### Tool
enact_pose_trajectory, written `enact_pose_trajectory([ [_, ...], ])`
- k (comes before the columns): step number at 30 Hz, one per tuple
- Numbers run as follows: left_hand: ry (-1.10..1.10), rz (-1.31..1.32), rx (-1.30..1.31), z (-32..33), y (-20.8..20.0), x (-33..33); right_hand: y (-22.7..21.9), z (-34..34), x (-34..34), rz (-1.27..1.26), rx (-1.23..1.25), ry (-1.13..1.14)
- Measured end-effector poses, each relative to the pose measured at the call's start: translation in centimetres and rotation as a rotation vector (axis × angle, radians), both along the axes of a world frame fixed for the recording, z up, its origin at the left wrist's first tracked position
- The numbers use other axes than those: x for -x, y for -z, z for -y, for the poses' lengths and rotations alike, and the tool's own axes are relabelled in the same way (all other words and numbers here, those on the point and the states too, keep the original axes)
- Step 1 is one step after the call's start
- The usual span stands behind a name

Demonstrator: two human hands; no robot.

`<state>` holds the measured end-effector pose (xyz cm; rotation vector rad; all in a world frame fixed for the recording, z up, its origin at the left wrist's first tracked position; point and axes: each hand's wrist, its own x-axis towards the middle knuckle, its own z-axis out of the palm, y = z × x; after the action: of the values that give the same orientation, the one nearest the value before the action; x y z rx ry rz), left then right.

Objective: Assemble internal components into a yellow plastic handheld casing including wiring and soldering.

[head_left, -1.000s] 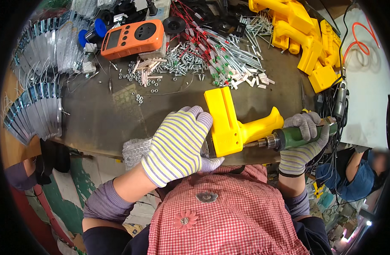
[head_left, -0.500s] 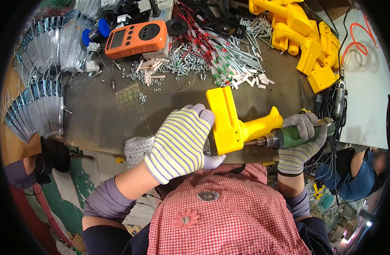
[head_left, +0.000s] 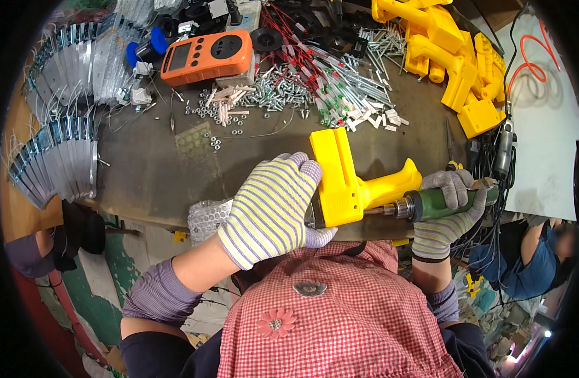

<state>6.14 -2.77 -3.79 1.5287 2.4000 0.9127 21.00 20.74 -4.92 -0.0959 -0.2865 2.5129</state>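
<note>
Both of my hands wear striped knit gloves. My left hand (head_left: 273, 208) is closed round the left side of a yellow plastic housing with a handle (head_left: 341, 183), holding it above the table's near edge. A dark part shows between my palm and the housing's lower left. The handle points to the right. My right hand (head_left: 452, 211) grips a green power screwdriver (head_left: 431, 203) lying sideways, its metal nose toward me-left. The driver's bit reaches the right side of the housing, just under the handle; whether it sits in a screw is hidden.
An orange meter (head_left: 207, 57), loose screws (head_left: 280, 88), nuts (head_left: 215, 142) and red wires (head_left: 299, 53) lie at the back. Yellow housings (head_left: 456, 69) are heaped back right, beside black cables (head_left: 491, 164). Fanned metal strips (head_left: 56, 157) lie left; bubble wrap (head_left: 204, 220) sits by my left wrist.
Almost nothing differs. The whole scene sits slightly further right in the picture, while both hands keep their grips and the bit stays at the housing.
</note>
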Motion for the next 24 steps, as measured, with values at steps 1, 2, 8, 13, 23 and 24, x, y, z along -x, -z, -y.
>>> enact_pose_trajectory([
  [1, 0.001, 0.004, 0.007, 0.0, 0.0, 0.0, 0.2, -0.1, -0.1, 0.0, 0.001, 0.001],
  [2, 0.002, 0.004, 0.008, -0.1, 0.0, 0.0, 0.3, -0.1, -0.2, -0.026, 0.026, -0.01],
  [8, 0.017, 0.029, -0.019, 0.2, 0.1, 0.3, -1.1, -1.0, 0.7, -0.005, -0.075, -0.055],
  [13, -0.012, 0.013, 0.037, 0.7, -0.3, 0.1, -5.1, -5.9, 2.4, 0.346, -0.188, 0.133],
  [23, -0.12, -0.059, 0.302, 6.0, -3.9, 0.6, -4.9, -7.7, 7.7, 1.613, -2.312, 0.055],
  [24, -0.082, -0.091, 0.27, 6.5, -3.4, 0.8, -5.1, -7.3, 8.1, 1.596, -2.319, 0.055],
])
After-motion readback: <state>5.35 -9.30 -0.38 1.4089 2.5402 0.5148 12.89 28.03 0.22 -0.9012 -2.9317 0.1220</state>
